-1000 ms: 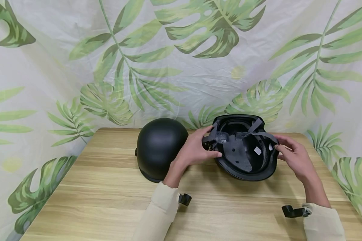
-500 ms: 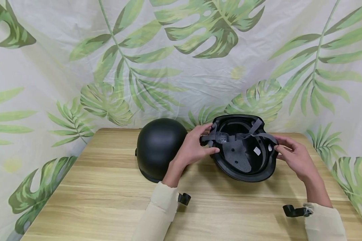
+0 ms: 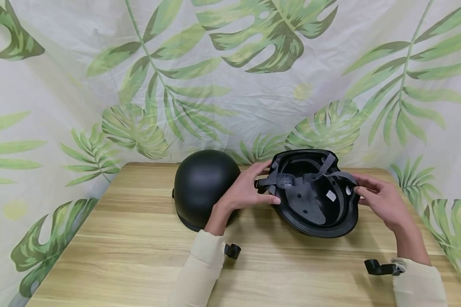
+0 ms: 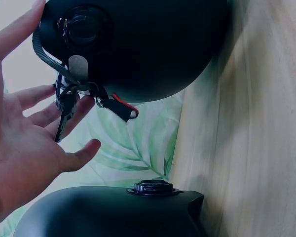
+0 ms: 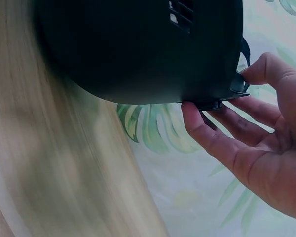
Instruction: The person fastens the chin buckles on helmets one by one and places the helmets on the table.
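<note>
An upturned black helmet (image 3: 311,230) tilts toward me over the wooden table, its padded inside showing. A grey chin strap (image 3: 311,175) with a mesh piece crosses the opening. At its left edge my left hand (image 3: 249,187) has its fingers spread, the thumb at the rim. In the left wrist view, those fingers lie loosely behind the hanging strap ends (image 4: 66,111), below a round side knob (image 4: 84,28). My right hand (image 3: 380,200) pinches the right rim, thumb on the inner side by the strap and fingers beneath, as the right wrist view shows. The helmet's underside is hidden in the head view.
A second black helmet (image 3: 203,187) sits dome up on the table (image 3: 130,256), just left of my left wrist. Behind the table hangs a leaf-printed cloth (image 3: 253,102). Each sleeve carries a small black camera mount (image 3: 232,251).
The helmet has shifted slightly right and toward me, both hands moving with it. The mesh piece of the strap, blurred a second ago, now lies still across the left of the opening.
</note>
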Action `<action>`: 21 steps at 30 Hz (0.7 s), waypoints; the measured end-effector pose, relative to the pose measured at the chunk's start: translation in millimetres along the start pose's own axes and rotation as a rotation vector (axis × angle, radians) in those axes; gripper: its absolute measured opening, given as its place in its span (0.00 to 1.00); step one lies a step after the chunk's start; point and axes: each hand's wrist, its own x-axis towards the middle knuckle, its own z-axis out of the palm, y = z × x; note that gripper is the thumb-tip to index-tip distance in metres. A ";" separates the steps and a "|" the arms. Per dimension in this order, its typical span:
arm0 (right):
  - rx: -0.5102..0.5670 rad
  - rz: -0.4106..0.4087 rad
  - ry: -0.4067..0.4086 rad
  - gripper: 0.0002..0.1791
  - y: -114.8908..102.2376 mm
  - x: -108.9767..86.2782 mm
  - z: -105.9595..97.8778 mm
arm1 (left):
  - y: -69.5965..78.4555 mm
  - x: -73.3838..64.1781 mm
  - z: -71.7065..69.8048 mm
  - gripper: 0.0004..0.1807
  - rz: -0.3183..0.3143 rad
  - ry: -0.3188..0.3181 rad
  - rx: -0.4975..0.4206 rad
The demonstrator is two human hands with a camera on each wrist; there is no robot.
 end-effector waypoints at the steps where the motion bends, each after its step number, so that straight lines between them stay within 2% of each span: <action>1: -0.007 0.000 -0.007 0.27 -0.5 0.1 -0.7 | 0.2 -0.1 0.1 0.60 0.000 0.002 0.001; 3: -0.043 -0.002 -0.017 0.27 -2.3 -0.2 -1.6 | 0.8 -0.3 0.2 0.60 -0.002 0.006 -0.001; 6: -0.153 -0.021 -0.021 0.27 -9.6 -1.5 -2.4 | 1.3 -0.5 -0.1 0.60 0.000 0.016 0.001; 10: -0.246 -0.078 0.050 0.27 -28.9 -6.0 0.3 | 1.9 -0.6 -0.6 0.59 0.007 0.020 0.005; 13: -0.267 -0.128 0.150 0.25 -47.8 -8.8 8.5 | 0.9 -0.7 -2.1 0.59 0.010 0.003 0.000; 16: -0.280 -0.199 0.219 0.22 -64.7 -9.6 20.0 | -1.8 -1.7 -4.7 0.60 0.011 -0.042 -0.028; 21: -0.247 -0.261 0.183 0.21 -84.2 -9.8 38.7 | -5.5 -2.8 -6.0 0.60 0.030 -0.072 -0.072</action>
